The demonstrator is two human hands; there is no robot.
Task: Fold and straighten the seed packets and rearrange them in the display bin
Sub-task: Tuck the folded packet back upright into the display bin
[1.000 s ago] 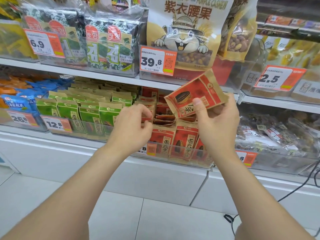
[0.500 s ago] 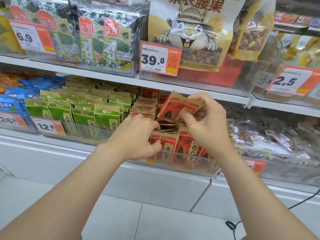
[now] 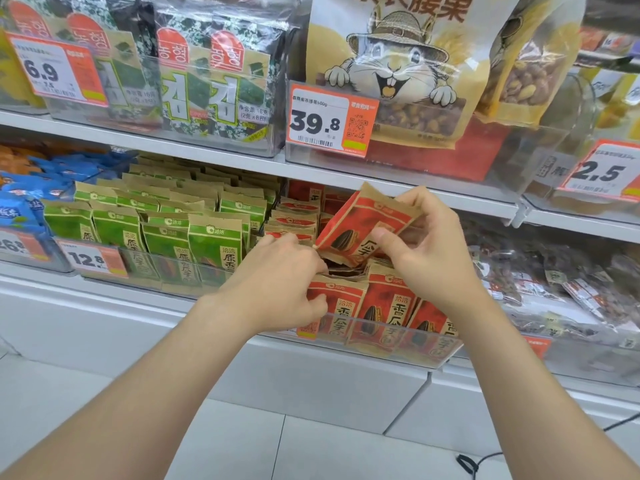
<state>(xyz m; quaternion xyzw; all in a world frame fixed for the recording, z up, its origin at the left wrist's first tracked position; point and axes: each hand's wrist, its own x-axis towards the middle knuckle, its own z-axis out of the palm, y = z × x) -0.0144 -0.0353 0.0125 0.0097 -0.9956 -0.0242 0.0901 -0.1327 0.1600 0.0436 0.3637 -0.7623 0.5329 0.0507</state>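
We are pinching a crinkled, kraft-edged red seed packet (image 3: 358, 221) in our right hand (image 3: 427, 261) — thumb on its face, fingers curled behind — tilted just above the clear plastic bin (image 3: 445, 355). Our left hand (image 3: 278, 284) is gripping the top of an upright front packet (image 3: 341, 301) inside.

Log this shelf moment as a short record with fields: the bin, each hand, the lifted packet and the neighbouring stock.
Display bin: clear, red packets upright along its front
Right hand: pinches a red seed packet, tilted, above the bin
Left hand: grips the top of the front red packet
Neighbouring bin: green packets in rows
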